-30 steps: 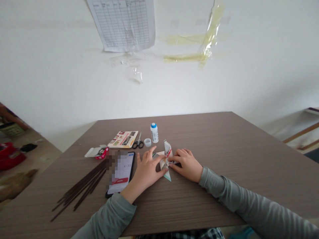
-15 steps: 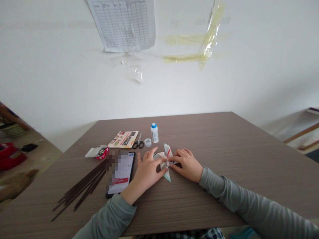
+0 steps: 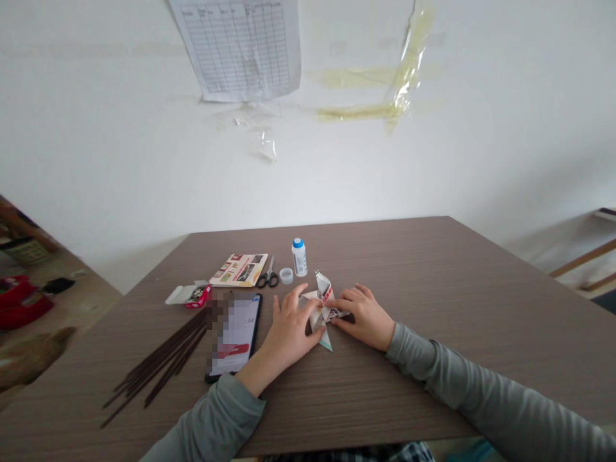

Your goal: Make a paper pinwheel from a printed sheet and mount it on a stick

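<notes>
A paper pinwheel (image 3: 324, 316) with printed, pointed blades lies on the table in front of me. My left hand (image 3: 289, 328) grips its left side near the middle, thumb below and index finger above, with the other fingers spread. From the right, my right hand (image 3: 364, 316) pinches the right blade between thumb and fingers. Parts of the left and right blades are hidden under my fingers. Just beyond stands a white glue bottle (image 3: 299, 258) with a blue top, and a translucent cap (image 3: 286, 276) sits beside it.
Black-handled scissors (image 3: 267, 277) lie beside a printed booklet (image 3: 239, 269). Further left are an open red-and-white small box (image 3: 195, 294), several dark thin sticks (image 3: 161, 356) and a phone (image 3: 235, 337). The brown table (image 3: 433, 269) meets a white wall.
My fingers have shifted slightly on the pinwheel, and more of its upper and right blades shows. My right hand has moved a little to the right.
</notes>
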### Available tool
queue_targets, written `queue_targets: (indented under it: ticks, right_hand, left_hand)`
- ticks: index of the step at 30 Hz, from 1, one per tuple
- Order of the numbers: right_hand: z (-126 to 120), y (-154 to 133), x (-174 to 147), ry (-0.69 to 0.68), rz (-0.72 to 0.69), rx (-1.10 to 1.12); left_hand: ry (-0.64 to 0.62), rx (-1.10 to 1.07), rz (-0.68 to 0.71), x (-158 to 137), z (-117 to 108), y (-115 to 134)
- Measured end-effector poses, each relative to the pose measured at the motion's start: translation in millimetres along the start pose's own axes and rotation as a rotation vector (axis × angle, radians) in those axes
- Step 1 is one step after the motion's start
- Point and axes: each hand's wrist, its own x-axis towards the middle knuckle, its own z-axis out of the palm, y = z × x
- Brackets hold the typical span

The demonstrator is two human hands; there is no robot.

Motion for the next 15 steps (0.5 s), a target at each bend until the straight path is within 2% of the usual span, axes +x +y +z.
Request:
queue_targets:
  ticks: [8,15]
  right_hand:
    - [0,9,-1,0.004,-0.067,0.001]
    - [0,14,-1,0.021,-0.084,0.006]
  left_hand:
    - [0.043,0.021,0.046,-1,2,-3]
    - [0.033,0.029,0.066,-1,-4,-2]
